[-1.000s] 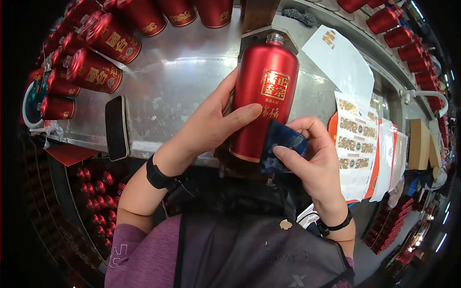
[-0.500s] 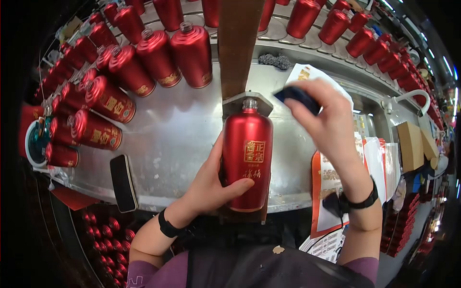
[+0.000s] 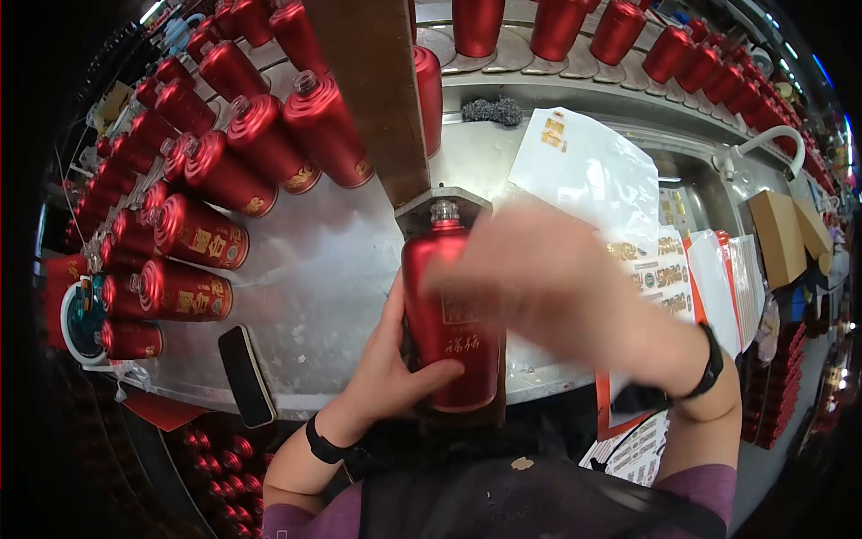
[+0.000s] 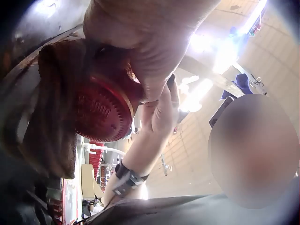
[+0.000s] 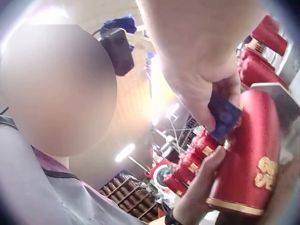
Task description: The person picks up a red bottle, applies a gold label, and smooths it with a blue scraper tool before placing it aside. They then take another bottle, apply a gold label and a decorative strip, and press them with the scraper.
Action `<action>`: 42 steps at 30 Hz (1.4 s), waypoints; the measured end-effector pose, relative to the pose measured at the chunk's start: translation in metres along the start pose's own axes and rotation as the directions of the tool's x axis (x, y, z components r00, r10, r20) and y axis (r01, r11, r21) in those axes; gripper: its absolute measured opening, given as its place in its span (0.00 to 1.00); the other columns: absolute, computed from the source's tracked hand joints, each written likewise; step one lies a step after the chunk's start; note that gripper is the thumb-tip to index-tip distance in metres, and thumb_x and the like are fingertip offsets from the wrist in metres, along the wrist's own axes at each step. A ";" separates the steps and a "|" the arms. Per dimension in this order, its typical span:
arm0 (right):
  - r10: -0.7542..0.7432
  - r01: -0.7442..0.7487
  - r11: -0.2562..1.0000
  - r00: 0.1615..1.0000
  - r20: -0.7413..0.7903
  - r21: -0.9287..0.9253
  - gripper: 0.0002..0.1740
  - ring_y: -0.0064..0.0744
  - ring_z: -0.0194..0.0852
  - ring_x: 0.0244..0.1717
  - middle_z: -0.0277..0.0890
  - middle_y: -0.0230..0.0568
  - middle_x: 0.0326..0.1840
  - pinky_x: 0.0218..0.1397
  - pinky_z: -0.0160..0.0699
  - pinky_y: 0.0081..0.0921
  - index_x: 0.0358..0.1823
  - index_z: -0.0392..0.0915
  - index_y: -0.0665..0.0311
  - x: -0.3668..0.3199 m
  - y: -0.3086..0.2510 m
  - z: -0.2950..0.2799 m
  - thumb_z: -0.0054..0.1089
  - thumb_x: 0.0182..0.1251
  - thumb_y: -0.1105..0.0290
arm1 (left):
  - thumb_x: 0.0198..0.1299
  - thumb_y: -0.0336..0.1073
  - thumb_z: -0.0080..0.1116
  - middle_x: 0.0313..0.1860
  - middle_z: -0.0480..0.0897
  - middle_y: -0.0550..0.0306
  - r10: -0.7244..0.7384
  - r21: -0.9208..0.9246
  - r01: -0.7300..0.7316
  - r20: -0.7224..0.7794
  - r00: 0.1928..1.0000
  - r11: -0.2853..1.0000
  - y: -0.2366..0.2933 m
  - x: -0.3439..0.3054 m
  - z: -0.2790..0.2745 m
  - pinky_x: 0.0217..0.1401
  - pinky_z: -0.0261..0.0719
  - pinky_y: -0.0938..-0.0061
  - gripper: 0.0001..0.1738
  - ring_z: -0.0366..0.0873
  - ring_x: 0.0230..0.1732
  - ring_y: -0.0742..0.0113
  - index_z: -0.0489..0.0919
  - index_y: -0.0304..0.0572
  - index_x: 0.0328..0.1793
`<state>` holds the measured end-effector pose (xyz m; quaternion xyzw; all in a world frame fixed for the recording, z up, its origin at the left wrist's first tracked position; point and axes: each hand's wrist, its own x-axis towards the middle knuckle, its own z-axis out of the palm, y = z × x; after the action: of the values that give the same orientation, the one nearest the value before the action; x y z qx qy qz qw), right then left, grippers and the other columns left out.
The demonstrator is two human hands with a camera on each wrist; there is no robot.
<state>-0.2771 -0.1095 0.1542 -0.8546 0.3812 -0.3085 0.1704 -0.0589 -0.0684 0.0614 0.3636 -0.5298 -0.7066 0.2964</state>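
A red bottle [image 3: 471, 382] with gold lettering and a clear neck lies tilted, neck pointing away, against a metal bracket [image 3: 480, 196]. My left hand [image 3: 395, 377] grips its lower left side, thumb across the front. The right hand [image 3: 548, 278], blurred in the head view, is over the upper front of the bottle. In the right wrist view that hand pinches a flat dark blue piece [image 5: 224, 117] between thumb and fingers, close against the bottle's front. From the left wrist view, the bottle's ridged base [image 4: 103, 112] shows beside a brown block [image 4: 56, 108].
Several red bottles [image 3: 323, 130] stand at the left, others along the far conveyor. A brown post [image 3: 364, 90] rises behind the bracket. A phone [image 3: 246, 375] lies on the metal table; a white sheet [image 3: 584, 180], label sheets [image 3: 651, 278] and a dark scrubber [image 3: 492, 110] lie right.
The right hand lifted away from the bottle's lower front to its upper right, then came across its upper front with the blue piece. The left hand keeps its grip; the view has shifted.
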 end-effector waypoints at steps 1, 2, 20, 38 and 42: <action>0.057 -0.060 0.991 0.998 0.031 0.121 0.18 0.39 0.77 0.34 0.78 0.37 0.32 0.34 0.75 0.33 0.42 0.85 0.58 -0.009 -0.002 0.005 0.70 0.46 0.79 | 0.54 0.31 0.71 0.80 0.56 0.47 0.000 0.008 0.000 0.003 1.000 1.000 -0.003 0.003 -0.004 0.79 0.58 0.62 0.63 0.55 0.80 0.59 0.34 0.39 0.84; 0.107 -0.121 0.964 0.992 0.070 0.238 0.18 0.38 0.77 0.33 0.78 0.37 0.32 0.34 0.75 0.33 0.43 0.85 0.59 -0.015 -0.001 0.007 0.69 0.47 0.80 | 0.59 0.32 0.67 0.79 0.58 0.47 0.063 -0.154 -0.057 0.035 0.997 0.986 -0.008 0.007 -0.010 0.79 0.58 0.62 0.58 0.56 0.79 0.59 0.36 0.39 0.84; -0.044 0.044 0.997 0.999 -0.011 -0.060 0.18 0.32 0.77 0.33 0.76 0.29 0.27 0.30 0.76 0.28 0.44 0.86 0.53 -0.046 -0.011 -0.029 0.65 0.48 0.76 | 0.72 0.46 0.54 0.47 0.85 0.50 -0.314 -0.477 0.285 0.019 0.949 0.831 0.046 0.057 -0.008 0.53 0.84 0.70 0.20 0.84 0.46 0.66 0.83 0.34 0.50; -0.425 0.413 0.902 0.901 0.085 0.126 0.18 0.32 0.79 0.40 0.81 0.40 0.35 0.42 0.77 0.25 0.46 0.86 0.63 -0.036 -0.132 -0.002 0.66 0.51 0.77 | 0.70 0.43 0.57 0.43 0.86 0.57 0.214 -0.128 -0.362 -0.611 0.763 0.923 0.055 -0.139 0.039 0.51 0.78 0.77 0.17 0.80 0.44 0.74 0.84 0.35 0.50; -0.366 0.329 0.922 0.912 -0.187 -0.203 0.18 0.38 0.79 0.42 0.82 0.44 0.40 0.48 0.76 0.32 0.46 0.83 0.69 -0.011 -0.130 0.011 0.65 0.50 0.81 | 0.70 0.45 0.58 0.38 0.85 0.60 0.287 -0.137 -0.540 -0.725 0.626 0.830 0.030 -0.189 0.039 0.46 0.77 0.76 0.18 0.78 0.38 0.76 0.85 0.35 0.43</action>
<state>-0.2047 -0.0164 0.2102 -0.8805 0.2637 -0.3939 -0.0032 0.0155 0.0970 0.1350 0.4034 -0.3231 -0.5154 0.6835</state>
